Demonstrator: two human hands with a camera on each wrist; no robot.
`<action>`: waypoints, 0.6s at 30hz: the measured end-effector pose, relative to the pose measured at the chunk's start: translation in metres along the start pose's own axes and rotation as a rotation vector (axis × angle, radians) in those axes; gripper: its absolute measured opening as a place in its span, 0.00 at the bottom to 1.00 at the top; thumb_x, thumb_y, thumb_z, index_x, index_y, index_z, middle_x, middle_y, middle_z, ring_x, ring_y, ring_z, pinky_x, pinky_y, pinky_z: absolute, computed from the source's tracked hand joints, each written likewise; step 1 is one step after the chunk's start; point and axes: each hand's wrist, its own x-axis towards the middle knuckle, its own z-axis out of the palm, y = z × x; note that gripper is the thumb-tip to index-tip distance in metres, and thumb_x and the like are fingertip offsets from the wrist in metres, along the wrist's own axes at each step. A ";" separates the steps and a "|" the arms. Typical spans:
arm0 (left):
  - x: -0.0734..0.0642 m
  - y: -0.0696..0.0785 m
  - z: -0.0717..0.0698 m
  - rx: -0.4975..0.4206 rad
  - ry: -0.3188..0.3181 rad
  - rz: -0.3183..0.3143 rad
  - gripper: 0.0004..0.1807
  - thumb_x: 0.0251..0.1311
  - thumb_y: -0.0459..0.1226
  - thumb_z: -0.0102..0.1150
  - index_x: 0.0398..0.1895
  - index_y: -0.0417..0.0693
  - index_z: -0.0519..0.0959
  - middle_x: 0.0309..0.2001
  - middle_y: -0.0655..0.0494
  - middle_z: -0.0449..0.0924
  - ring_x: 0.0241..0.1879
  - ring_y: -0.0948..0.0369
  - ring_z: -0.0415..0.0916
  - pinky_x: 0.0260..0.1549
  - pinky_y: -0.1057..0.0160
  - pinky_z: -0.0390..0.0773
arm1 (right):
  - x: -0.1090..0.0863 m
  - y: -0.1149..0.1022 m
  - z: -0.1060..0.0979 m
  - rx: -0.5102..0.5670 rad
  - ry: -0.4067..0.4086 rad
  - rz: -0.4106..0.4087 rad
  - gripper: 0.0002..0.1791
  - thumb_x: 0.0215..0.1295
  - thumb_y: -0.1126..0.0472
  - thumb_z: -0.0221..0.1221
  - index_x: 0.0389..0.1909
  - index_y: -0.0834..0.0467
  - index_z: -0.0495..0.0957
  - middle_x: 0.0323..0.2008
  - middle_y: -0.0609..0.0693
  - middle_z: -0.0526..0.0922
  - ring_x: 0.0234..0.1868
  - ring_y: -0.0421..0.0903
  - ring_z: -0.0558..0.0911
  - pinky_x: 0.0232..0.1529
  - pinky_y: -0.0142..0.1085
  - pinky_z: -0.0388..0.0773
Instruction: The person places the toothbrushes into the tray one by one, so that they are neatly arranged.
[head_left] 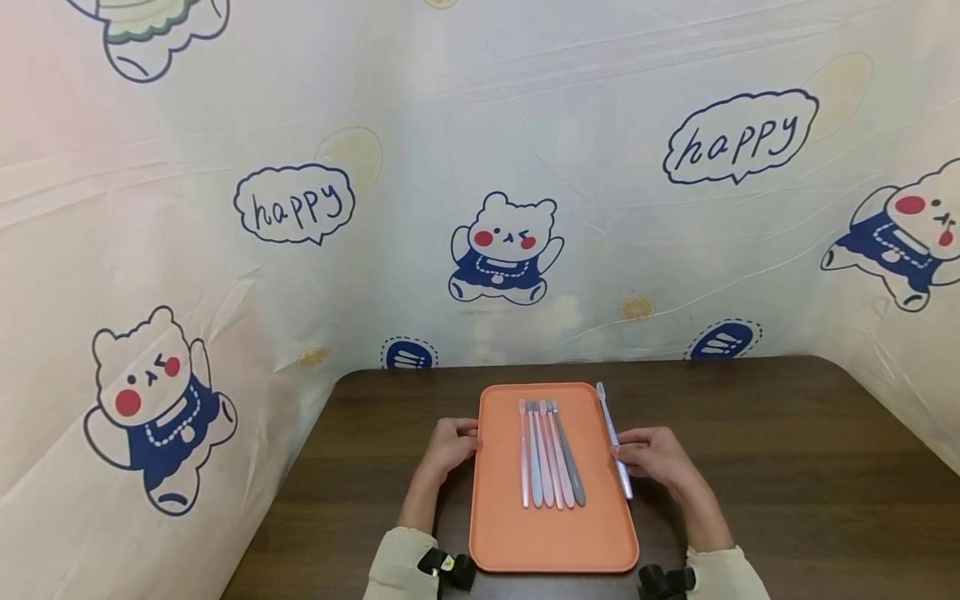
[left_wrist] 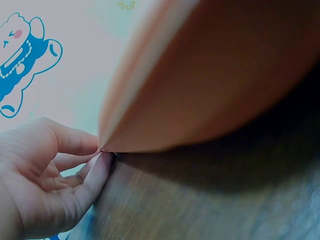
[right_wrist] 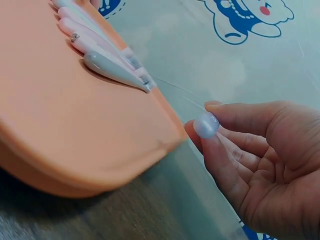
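Observation:
An orange tray (head_left: 555,540) lies lengthwise on the table, with several toothbrushes (head_left: 547,467) in pink, pale blue and grey side by side in it, heads towards the far end. My left hand (head_left: 452,447) pinches the tray's left rim between thumb and fingers; the left wrist view shows that pinch (left_wrist: 55,175) at the rim. Just outside the tray's right edge, my right hand (head_left: 660,454) holds a pale lavender toothbrush (head_left: 607,411) by its handle, head pointing away. The right wrist view shows the rounded handle end (right_wrist: 206,125) between thumb and fingertips.
The dark wooden table (head_left: 787,467) extends to both sides of the tray. Behind it hangs a pale curtain (head_left: 600,250) printed with bears and "happy" bubbles, reaching down to the table's far edge. Each wrist carries a black strapped device (head_left: 448,567).

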 end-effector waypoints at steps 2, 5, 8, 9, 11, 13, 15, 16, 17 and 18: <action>0.000 0.000 0.000 0.002 -0.005 0.012 0.23 0.55 0.25 0.59 0.57 0.27 0.79 0.41 0.44 0.79 0.36 0.60 0.77 0.35 0.64 0.84 | 0.000 -0.001 0.001 -0.003 -0.002 0.004 0.22 0.66 0.65 0.63 0.55 0.76 0.77 0.48 0.68 0.86 0.41 0.47 0.86 0.43 0.44 0.88; -0.001 0.000 0.000 -0.001 -0.003 0.017 0.23 0.55 0.25 0.58 0.56 0.26 0.79 0.40 0.44 0.79 0.36 0.60 0.77 0.34 0.65 0.83 | 0.000 -0.002 0.004 -0.012 -0.002 0.006 0.22 0.66 0.64 0.64 0.56 0.75 0.78 0.48 0.68 0.86 0.40 0.47 0.86 0.43 0.44 0.87; 0.000 -0.001 0.000 -0.004 0.003 0.004 0.23 0.55 0.25 0.59 0.57 0.28 0.80 0.42 0.42 0.80 0.37 0.59 0.78 0.36 0.63 0.84 | 0.001 -0.003 0.006 -0.019 -0.002 0.004 0.21 0.66 0.64 0.64 0.55 0.74 0.78 0.48 0.68 0.87 0.40 0.48 0.86 0.43 0.44 0.87; 0.001 -0.001 0.001 -0.002 0.003 0.000 0.23 0.55 0.25 0.60 0.57 0.28 0.80 0.43 0.42 0.80 0.37 0.59 0.78 0.37 0.62 0.84 | 0.001 -0.004 0.007 -0.024 -0.001 0.001 0.21 0.67 0.64 0.64 0.55 0.74 0.78 0.48 0.67 0.87 0.40 0.48 0.86 0.43 0.44 0.87; 0.002 -0.002 0.001 -0.002 0.002 -0.005 0.23 0.55 0.25 0.60 0.57 0.28 0.79 0.43 0.41 0.80 0.37 0.59 0.78 0.38 0.61 0.85 | 0.002 -0.003 0.008 -0.022 -0.005 -0.010 0.21 0.66 0.64 0.64 0.55 0.75 0.78 0.47 0.67 0.87 0.39 0.47 0.86 0.42 0.43 0.87; 0.002 -0.002 0.001 -0.003 -0.002 0.002 0.24 0.55 0.24 0.60 0.57 0.28 0.79 0.43 0.41 0.80 0.36 0.60 0.77 0.37 0.62 0.85 | 0.002 -0.003 0.010 -0.019 -0.002 -0.018 0.21 0.66 0.65 0.64 0.54 0.75 0.79 0.45 0.66 0.88 0.38 0.46 0.86 0.40 0.41 0.87; 0.002 -0.002 0.001 -0.011 -0.005 0.000 0.24 0.55 0.24 0.60 0.57 0.28 0.79 0.43 0.41 0.80 0.36 0.61 0.77 0.37 0.62 0.84 | 0.002 -0.003 0.011 -0.013 -0.005 -0.028 0.21 0.65 0.65 0.65 0.54 0.76 0.78 0.43 0.65 0.88 0.37 0.45 0.86 0.38 0.40 0.87; 0.002 -0.002 0.001 -0.014 -0.006 0.002 0.24 0.54 0.24 0.59 0.57 0.27 0.79 0.43 0.41 0.80 0.36 0.61 0.77 0.36 0.63 0.84 | 0.002 -0.002 0.012 -0.008 -0.008 -0.033 0.21 0.65 0.66 0.64 0.54 0.76 0.78 0.43 0.65 0.88 0.37 0.45 0.86 0.37 0.39 0.87; 0.002 -0.002 0.002 -0.016 -0.008 0.004 0.24 0.54 0.24 0.59 0.57 0.27 0.79 0.43 0.41 0.80 0.35 0.62 0.76 0.36 0.63 0.84 | 0.002 -0.003 0.012 -0.005 -0.008 -0.037 0.21 0.65 0.66 0.64 0.54 0.76 0.78 0.42 0.65 0.89 0.36 0.44 0.86 0.37 0.38 0.87; 0.001 -0.002 0.002 -0.017 -0.009 0.002 0.24 0.54 0.24 0.59 0.57 0.27 0.79 0.43 0.41 0.80 0.35 0.62 0.76 0.36 0.63 0.83 | 0.002 -0.003 0.013 0.001 -0.009 -0.038 0.21 0.65 0.66 0.64 0.54 0.77 0.78 0.42 0.65 0.89 0.36 0.44 0.86 0.36 0.38 0.86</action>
